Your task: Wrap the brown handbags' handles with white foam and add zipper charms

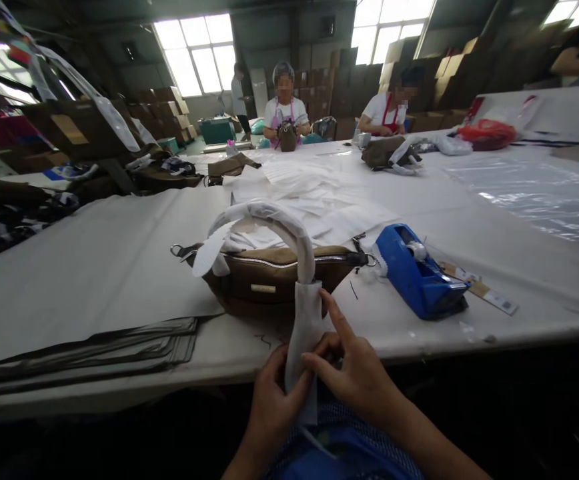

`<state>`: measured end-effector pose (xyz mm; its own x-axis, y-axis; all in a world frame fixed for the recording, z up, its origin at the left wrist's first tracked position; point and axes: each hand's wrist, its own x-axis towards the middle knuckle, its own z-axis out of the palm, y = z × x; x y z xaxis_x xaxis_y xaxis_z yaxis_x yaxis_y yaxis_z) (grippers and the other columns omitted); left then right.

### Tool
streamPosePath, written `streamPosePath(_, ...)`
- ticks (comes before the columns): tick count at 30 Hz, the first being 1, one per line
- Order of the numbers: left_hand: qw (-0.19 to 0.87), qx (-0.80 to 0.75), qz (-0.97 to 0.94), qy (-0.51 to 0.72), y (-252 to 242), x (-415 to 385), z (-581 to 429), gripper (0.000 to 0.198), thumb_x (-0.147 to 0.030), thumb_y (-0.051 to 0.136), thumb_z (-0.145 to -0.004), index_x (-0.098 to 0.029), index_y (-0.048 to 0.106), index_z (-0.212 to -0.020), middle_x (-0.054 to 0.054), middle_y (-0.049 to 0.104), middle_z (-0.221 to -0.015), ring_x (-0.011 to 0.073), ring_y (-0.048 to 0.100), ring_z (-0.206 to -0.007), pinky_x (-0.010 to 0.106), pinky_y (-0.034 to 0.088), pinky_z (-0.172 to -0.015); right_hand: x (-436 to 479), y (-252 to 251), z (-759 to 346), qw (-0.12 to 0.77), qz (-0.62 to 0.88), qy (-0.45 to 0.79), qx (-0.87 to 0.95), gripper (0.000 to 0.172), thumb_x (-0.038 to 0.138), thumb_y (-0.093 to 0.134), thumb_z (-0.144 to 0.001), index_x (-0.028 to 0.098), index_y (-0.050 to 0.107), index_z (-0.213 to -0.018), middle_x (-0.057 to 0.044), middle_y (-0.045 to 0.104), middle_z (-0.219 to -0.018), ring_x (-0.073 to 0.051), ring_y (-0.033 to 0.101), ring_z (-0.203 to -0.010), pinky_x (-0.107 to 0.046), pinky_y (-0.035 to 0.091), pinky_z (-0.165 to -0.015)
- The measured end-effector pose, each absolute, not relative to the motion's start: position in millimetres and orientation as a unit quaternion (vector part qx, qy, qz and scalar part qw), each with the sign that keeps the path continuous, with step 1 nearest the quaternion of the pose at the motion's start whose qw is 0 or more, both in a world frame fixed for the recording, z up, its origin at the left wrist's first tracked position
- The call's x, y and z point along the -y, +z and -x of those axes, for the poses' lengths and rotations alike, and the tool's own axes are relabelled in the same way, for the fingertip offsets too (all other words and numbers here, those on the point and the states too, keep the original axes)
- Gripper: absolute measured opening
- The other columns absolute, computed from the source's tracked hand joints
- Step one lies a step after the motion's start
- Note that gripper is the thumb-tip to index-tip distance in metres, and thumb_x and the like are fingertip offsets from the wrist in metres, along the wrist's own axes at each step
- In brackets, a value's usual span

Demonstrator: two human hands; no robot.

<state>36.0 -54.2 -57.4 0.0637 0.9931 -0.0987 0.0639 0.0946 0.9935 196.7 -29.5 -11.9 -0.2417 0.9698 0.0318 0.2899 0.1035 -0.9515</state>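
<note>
Bench (419, 340): carries the bag (249, 283), toward 12 o'clock — probably light, soft-sided; best lifted by its arched strap (306, 263). Right hand (362, 370): pinched on white wrap (304, 323), forefinger extended. Left hand (277, 393): pinched on wrap, lower. Wrap — likely thin, easily creased.

Bare forearms (417, 427); blue garment (357, 460), darker finely patterned fabric (342, 416) beside it.

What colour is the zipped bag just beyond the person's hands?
The zipped bag is brown, best seen in the head view.
</note>
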Motion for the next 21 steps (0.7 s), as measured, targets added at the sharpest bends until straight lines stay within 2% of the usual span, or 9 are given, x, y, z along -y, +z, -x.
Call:
streamPosePath(3,0.526,-0.526,-0.508,0.435,-59.4,54.5,-31.5,0.038,-0.044,0.072,-0.085,-0.017,0.065,-0.112,0.009,0.072,-0.107,0.0262,0.067,-0.099,0.032,0.052,-0.086,25.3,-12.6,-196.0,0.325,0.561,0.375,0.663,0.103,0.027,0.07,-0.084,0.031,0.002,-0.161,0.008,0.067,-0.065,-0.018,0.065,-0.058,-0.03,0.051,-0.064)
streamPosePath(6,0.564,-0.514,-0.467,0.448,-58.8,55.7,-27.6,0.04,-0.043,0.076,-0.082,-0.016,0.065,-0.11,0.008,0.073,-0.102,0.0253,0.068,-0.096,0.03,0.052,-0.081,17.8,-21.5,-203.3,0.285,0.604,0.295,0.684,0.111,0.045,0.08,-0.076,0.029,0.01,-0.161,0.01,0.058,-0.057,-0.019,0.06,-0.052,-0.03,0.046,-0.058)
streamPosePath(9,0.642,-0.467,-0.403,0.455,-54.6,58.3,-27.9,0.047,-0.043,0.078,-0.08,-0.016,0.063,-0.115,0.009,0.073,-0.105,0.0245,0.067,-0.096,0.029,0.052,-0.081,9.7,-36.1,-214.1,0.318,0.541,0.358,0.692,0.11,0.046,0.08,-0.078,0.028,0.009,-0.161,0.011,0.057,-0.059,-0.016,0.058,-0.052,-0.027,0.047,-0.057)
streamPosePath(12,0.67,-0.454,-0.356,0.468,-51.1,60.4,-29.3,0.052,-0.042,0.079,-0.08,-0.016,0.06,-0.121,0.01,0.072,-0.109,0.0245,0.067,-0.097,0.029,0.051,-0.081,9.8,-45.1,-224.4,0.373,0.496,0.386,0.683,0.087,0.037,0.069,-0.09,0.026,0.019,-0.16,0.008,0.062,-0.066,-0.014,0.061,-0.058,-0.026,0.051,-0.066)
streamPosePath(16,0.65,-0.48,-0.361,0.466,-49.6,60.5,-29.9,0.057,-0.041,0.08,-0.079,-0.017,0.055,-0.124,0.012,0.072,-0.115,0.0261,0.068,-0.103,0.03,0.053,-0.084,28.1,-37.0,-231.8,0.423,0.553,0.341,0.632,0.055,0.035,0.061,-0.095,0.025,0.048,-0.147,0.005,0.071,-0.07,-0.014,0.067,-0.064,-0.027,0.054,-0.077)
streamPosePath(18,0.633,-0.496,-0.365,0.469,-49.3,59.9,-32.3,0.061,-0.041,0.081,-0.077,-0.018,0.053,-0.126,0.012,0.072,-0.116,0.0271,0.068,-0.106,0.031,0.054,-0.088,40.0,-28.7,-228.4,0.426,0.56,0.377,0.602,0.052,0.037,0.061,-0.095,0.024,0.051,-0.145,0.002,0.077,-0.08,-0.017,0.073,-0.075,-0.029,0.056,-0.084)
streamPosePath(21,0.619,-0.498,-0.367,0.483,-52.1,59.0,-40.0,0.069,-0.041,0.083,-0.075,-0.018,0.05,-0.131,0.014,0.072,-0.119,0.0297,0.069,-0.11,0.035,0.055,-0.092,51.6,-21.7,-211.4,0.408,0.526,0.486,0.566,0.072,0.037,0.064,-0.092,0.02,0.034,-0.156,-0.004,0.079,-0.103,-0.023,0.073,-0.1,-0.036,0.055,-0.096)
